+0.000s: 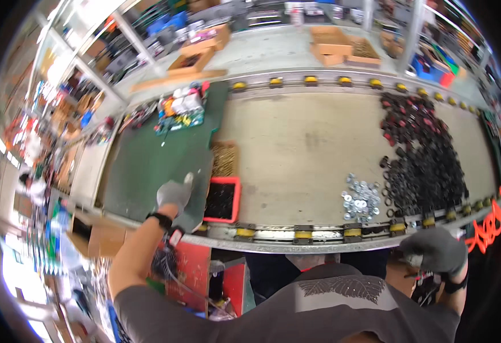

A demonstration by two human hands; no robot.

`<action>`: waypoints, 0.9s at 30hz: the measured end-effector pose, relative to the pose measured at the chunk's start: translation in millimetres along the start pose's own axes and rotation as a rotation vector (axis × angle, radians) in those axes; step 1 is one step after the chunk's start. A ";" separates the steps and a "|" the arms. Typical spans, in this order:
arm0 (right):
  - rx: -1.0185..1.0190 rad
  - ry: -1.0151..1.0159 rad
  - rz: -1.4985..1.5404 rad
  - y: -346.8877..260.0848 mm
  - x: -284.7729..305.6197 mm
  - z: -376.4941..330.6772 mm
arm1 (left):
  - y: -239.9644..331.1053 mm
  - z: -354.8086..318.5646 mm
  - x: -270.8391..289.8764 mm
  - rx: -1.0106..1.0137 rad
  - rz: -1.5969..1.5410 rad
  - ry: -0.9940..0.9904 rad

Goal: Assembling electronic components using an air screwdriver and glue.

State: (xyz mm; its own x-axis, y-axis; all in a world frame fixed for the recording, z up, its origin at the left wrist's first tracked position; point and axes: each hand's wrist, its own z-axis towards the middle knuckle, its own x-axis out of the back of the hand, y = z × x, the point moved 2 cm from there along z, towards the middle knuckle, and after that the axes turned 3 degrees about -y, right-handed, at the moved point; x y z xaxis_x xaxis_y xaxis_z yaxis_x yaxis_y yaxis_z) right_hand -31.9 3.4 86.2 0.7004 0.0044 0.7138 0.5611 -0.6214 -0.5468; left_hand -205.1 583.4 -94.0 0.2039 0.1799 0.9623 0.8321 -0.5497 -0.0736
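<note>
My left hand point(174, 194), in a grey glove, is over the green board point(142, 171) at the left, one light-tipped finger stretched out. I see nothing held in it. Beside it stands a red-rimmed tray point(239, 200) of small black parts, and behind that a cardboard box point(236, 150) of brass-coloured pieces. My right hand point(436, 250), in a darker glove, is low at the right, just off the bench's front edge. Its fingers are curled; what they hold, if anything, I cannot make out. Shiny washers point(362, 200) and a large heap of black rings point(428, 166) lie on the bench beyond it.
Yellow rollers point(303, 234) line the bench's front and back edges. A green crate point(179, 121) of small packages sits on the board's far end. Open cardboard boxes point(330, 40) stand across the bench. An orange coiled cord point(490, 223) hangs at the right corner.
</note>
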 end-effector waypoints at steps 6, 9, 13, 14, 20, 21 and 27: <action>0.182 0.063 0.159 24.1 13.6 -53.9 | 94.9 -64.0 32.2 -0.168 0.046 -0.074; 0.134 0.291 0.207 25.8 23.1 -128.2 | 83.5 -19.6 -31.3 -0.520 0.178 -0.048; -0.106 0.933 0.129 43.8 25.4 -250.5 | 208.8 -147.3 23.0 -0.793 0.033 -0.088; -0.334 1.116 0.394 42.1 23.2 -281.0 | 228.0 -164.5 26.1 -0.816 0.045 -0.082; -0.378 1.853 0.300 74.8 -0.3 -410.1 | 319.0 -228.8 -6.6 -1.375 -0.241 0.011; -0.332 1.781 0.312 73.3 -3.0 -411.7 | 331.3 -244.6 -0.7 -1.391 -0.216 -0.011; -0.435 1.362 0.301 89.4 22.9 -332.7 | 353.0 -250.7 -24.7 -1.507 -0.203 0.172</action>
State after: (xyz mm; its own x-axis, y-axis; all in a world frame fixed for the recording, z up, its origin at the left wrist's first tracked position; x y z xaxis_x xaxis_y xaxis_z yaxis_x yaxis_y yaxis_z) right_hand -112.5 -312.8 199.2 -0.3244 -0.7415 0.5874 0.1238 -0.6489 -0.7507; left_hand -45.7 180.4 -78.1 0.0061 0.3169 0.9484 -0.4659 -0.8383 0.2831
